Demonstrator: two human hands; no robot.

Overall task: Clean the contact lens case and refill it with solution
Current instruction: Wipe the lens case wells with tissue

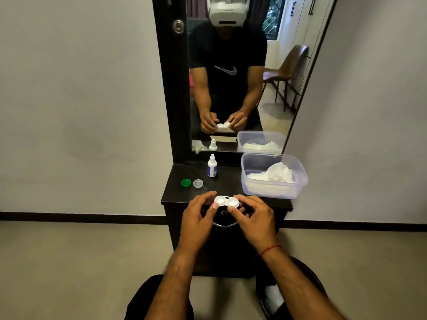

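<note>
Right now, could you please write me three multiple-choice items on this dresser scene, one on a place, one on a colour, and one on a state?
1. Where does the solution bottle stand?
A. Inside the plastic tub
B. On the dresser top, behind the two loose caps
C. On the floor

2. What colour is the left one of the loose caps?
A. Green
B. Red
C. Black

3. In what state is the lens case?
A. Both wells capped
B. Lying in the tub
C. Both wells uncapped, held in both hands

Answers:
1 B: the bottle stands upright on the dresser top, behind the caps.
2 A: the green cap lies beside the clear cap.
3 C: the left hand and right hand hold the case with both wells open.
</note>
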